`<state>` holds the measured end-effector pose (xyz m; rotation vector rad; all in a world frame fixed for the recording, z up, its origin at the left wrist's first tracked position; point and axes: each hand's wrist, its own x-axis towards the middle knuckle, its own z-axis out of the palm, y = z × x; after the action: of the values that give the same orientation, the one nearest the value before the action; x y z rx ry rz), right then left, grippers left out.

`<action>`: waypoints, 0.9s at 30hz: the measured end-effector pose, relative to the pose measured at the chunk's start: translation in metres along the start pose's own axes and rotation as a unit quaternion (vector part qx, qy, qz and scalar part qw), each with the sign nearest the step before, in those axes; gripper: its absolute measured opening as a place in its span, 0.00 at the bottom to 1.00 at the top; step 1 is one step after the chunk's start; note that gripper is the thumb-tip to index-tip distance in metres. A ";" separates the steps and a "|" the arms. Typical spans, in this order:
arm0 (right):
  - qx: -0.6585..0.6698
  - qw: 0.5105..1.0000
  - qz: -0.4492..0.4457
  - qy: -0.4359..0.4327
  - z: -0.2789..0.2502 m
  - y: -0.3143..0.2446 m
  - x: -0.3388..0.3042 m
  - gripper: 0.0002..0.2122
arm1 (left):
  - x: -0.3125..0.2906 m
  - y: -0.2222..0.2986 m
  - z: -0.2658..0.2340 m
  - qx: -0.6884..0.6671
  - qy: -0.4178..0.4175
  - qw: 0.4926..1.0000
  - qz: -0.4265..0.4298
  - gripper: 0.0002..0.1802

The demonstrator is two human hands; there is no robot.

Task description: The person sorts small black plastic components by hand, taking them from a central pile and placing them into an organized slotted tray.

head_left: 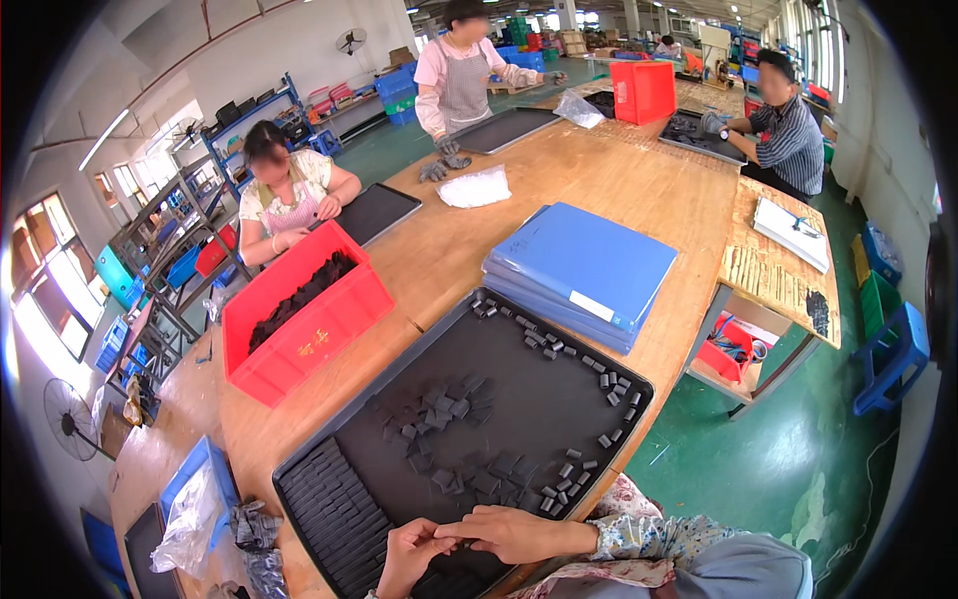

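My left hand (406, 555) and my right hand (514, 532) meet over the near edge of a black tray (369, 409). Their fingertips press together in a pinch; whatever is between them is too small or hidden to make out. Rows of flat black pieces (324, 499) lie neatly packed along the tray's left side, close to my left hand. Loose black pieces (439, 409) are scattered in the middle, with another loose heap (499, 477) just beyond my right hand. Small dark cylinders (612, 384) line the tray's far and right edges.
A red bin (344, 324) of black pieces stands beyond the tray's left corner. Stacked blue folders (589, 260) lie against its far side. Three co-workers sit or stand around the wooden table (559, 170). At left are a blue crate (222, 469) with plastic bags and grey gloves (254, 526).
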<state>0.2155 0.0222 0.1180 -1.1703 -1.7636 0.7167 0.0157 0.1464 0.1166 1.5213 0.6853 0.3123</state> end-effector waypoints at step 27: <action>0.208 0.975 0.053 0.054 -0.009 0.016 -0.001 0.10 | -0.008 0.042 0.039 0.045 -0.031 0.998 0.014 0.07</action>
<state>0.2300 0.0275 0.1085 -0.9976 -1.3816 1.0111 0.0416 0.1126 0.1562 1.6203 0.6369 0.2567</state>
